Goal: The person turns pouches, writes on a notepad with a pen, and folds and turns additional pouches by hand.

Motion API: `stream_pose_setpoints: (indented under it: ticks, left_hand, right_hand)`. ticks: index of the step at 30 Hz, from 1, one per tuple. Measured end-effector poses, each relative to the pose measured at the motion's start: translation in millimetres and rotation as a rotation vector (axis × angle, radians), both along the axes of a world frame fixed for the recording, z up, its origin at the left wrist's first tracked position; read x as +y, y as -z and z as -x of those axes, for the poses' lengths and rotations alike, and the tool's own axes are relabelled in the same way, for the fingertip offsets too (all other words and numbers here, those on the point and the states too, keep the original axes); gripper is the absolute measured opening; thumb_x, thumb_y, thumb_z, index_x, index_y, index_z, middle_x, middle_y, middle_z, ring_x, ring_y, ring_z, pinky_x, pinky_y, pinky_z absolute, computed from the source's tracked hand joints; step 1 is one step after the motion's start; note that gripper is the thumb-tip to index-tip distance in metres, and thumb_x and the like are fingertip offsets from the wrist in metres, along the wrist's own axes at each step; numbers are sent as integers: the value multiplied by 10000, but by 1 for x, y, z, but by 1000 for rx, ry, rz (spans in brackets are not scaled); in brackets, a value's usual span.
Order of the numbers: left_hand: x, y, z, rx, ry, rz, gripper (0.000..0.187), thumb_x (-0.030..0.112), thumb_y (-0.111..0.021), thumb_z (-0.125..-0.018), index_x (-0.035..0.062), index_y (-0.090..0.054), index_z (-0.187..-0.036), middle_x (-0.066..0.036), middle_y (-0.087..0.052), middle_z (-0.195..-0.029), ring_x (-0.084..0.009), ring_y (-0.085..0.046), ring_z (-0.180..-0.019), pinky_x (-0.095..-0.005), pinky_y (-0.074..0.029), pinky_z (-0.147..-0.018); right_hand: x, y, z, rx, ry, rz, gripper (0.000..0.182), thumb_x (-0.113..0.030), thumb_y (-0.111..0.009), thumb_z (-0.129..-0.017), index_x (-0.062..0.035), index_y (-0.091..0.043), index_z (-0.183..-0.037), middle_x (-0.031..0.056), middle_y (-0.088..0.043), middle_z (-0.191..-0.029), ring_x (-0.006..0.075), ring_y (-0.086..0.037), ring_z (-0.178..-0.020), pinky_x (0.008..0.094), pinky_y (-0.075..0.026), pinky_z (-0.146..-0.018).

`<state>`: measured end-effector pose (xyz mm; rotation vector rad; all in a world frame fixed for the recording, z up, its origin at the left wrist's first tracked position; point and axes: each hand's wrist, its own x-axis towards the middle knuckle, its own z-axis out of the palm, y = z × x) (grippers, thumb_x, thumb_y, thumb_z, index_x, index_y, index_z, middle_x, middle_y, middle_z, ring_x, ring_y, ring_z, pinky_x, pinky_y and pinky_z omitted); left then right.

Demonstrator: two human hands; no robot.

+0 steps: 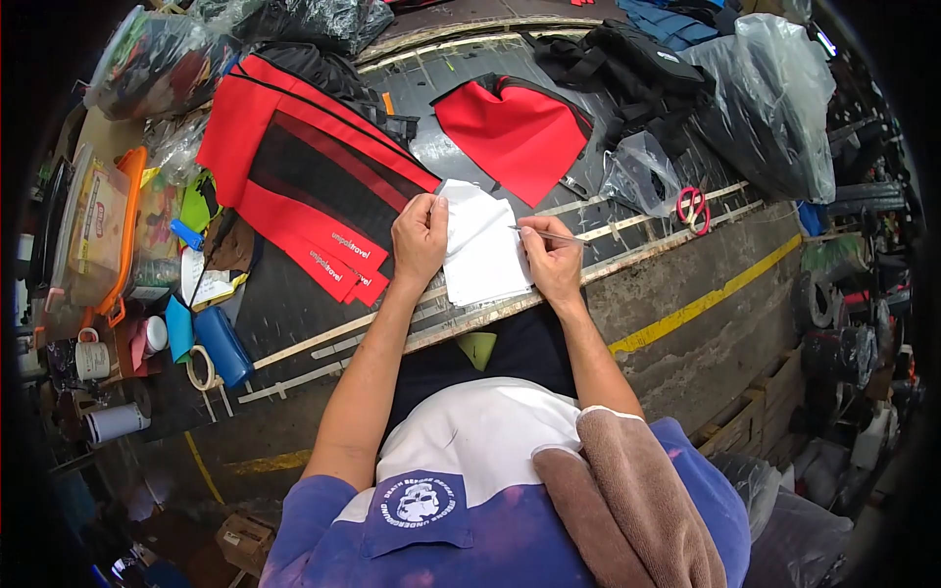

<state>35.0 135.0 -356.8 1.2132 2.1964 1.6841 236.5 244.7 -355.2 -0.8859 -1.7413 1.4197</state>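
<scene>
Several white sheets, slightly creased and unevenly stacked, lie at the table's near edge in mid-frame. The left hand pinches their upper-left corner, forearm slanting up; the right hand, fingers curled, pinches a thin pen-like tool over their right side. Red fabric pieces spread upper left; red-handled scissors lie right of centre.

A long dark grey surface, scuffed, runs across the room, edged with pale worn strips. Beyond its edge lies a stained grey-brown concrete floor crossed by yellow painted lines. Crowded dark shelving stands at right; a brown cardboard box sits lower left.
</scene>
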Motion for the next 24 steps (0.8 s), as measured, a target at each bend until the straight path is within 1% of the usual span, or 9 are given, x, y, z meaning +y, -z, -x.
stream_pose_setpoints:
  ticks: [6,9,10,12,15,17,24]
  left_hand:
    - [1,-1,0,-3,-5,-32,273,204,-620,-1066,-25,-634,-918,-163,-611,-781,-262,-611,-699,-390,-479,-670]
    - [0,-2,0,-1,-13,-34,273,200,-616,-1065,-25,-624,-910,-166,-602,-782,-262,-609,-699,-389,-478,-671]
    - [0,-2,0,-5,-10,-25,273,197,-614,-1064,-26,-620,-906,-169,-598,-784,-263,-609,-700,-390,-477,-671]
    - [-1,-3,-1,-9,-10,-17,272,194,-612,-1063,-26,-616,-903,-171,-594,-786,-264,-609,-701,-390,-477,-672]
    - [-2,-7,-2,-55,20,-49,269,189,-617,-1054,-28,-619,-895,-202,-620,-814,-377,-629,-735,-441,-481,-672]
    - [-1,-7,-2,-48,15,-49,269,190,-616,-1054,-29,-621,-898,-204,-623,-820,-380,-633,-743,-442,-484,-676]
    - [-2,-7,-3,-39,15,-44,269,193,-606,-1056,-29,-626,-906,-212,-634,-844,-389,-647,-768,-444,-492,-691]
  right_hand:
    - [0,2,2,142,14,7,162,-77,-680,-1027,10,-716,-1159,-8,-691,-828,40,-565,-670,218,-455,-601]
    - [0,-4,2,184,21,111,147,-122,-665,-1052,-5,-714,-1126,-5,-688,-784,34,-565,-653,222,-453,-588]
    - [0,-3,2,188,14,111,147,-122,-665,-1052,-5,-714,-1126,-5,-688,-784,34,-565,-653,222,-453,-588]
    - [1,0,1,179,-2,80,146,-143,-647,-1069,-9,-702,-1068,1,-687,-781,38,-566,-644,224,-451,-581]
    - [3,4,-1,187,-14,55,177,-167,-635,-1082,-12,-690,-1017,7,-684,-775,42,-567,-637,228,-447,-573]
    - [4,6,-1,208,-21,41,221,-193,-628,-1092,-14,-678,-972,13,-681,-764,47,-568,-632,233,-442,-563]
    - [3,3,-1,173,8,28,296,-241,-641,-1095,-28,-669,-891,13,-655,-698,59,-566,-609,247,-440,-553]
